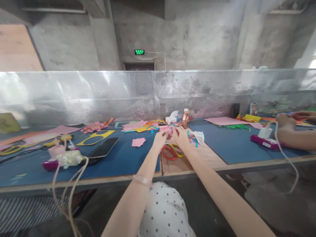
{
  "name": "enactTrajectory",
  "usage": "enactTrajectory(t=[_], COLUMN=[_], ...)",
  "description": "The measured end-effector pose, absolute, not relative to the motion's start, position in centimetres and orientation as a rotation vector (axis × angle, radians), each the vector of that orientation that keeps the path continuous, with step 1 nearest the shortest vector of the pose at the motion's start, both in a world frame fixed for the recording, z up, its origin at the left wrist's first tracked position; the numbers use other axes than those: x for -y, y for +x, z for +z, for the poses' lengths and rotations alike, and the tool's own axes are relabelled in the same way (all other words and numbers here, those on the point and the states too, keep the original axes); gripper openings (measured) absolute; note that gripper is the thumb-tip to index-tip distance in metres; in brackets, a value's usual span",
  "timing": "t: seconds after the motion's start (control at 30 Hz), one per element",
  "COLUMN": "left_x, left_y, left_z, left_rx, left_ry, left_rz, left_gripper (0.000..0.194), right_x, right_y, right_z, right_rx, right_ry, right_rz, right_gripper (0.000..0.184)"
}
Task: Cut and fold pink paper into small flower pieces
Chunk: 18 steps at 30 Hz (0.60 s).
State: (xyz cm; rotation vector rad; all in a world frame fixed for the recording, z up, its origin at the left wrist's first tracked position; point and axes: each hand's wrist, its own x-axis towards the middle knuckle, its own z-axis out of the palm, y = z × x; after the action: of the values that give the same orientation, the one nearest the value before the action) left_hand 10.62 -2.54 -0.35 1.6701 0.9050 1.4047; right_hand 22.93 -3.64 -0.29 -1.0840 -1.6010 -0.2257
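Observation:
Both hands meet over the table, around a pink paper piece with blue bits. My left hand has its fingers closed on the near left side of it. From the right, my right hand grips the same piece, its fingertips partly hidden behind the hand. Just below the hands lie scissors with red handles and a yellow-handled pair, their blades covered. A small stack of pink paper pieces rests on the blue mat to the left.
A phone, a yellow sheet with cut-out holes and a glue gun lie left. Behind stand a bottle and tissues. White tissue and blue scraps lie right. A co-worker's arm is far right.

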Motion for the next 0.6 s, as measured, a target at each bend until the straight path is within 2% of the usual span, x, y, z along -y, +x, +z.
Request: enactTrajectory(t=[0.3,0.6], left_x=[2.4,3.0], left_y=[10.5,10.6], left_z=[-0.3,0.2], left_rx=[-1.048,-1.167], left_ry=[1.903,2.051], left_rz=[1.513,1.475], left_gripper=[0.019,0.025], right_x=[3.6,4.1], right_y=[22.9,22.7], right_z=[-0.2,-0.1], right_rx=[1.607,1.631], right_ry=[-1.063,-1.109], right_rz=[-0.064,-0.058], right_gripper=[0.014,0.017])
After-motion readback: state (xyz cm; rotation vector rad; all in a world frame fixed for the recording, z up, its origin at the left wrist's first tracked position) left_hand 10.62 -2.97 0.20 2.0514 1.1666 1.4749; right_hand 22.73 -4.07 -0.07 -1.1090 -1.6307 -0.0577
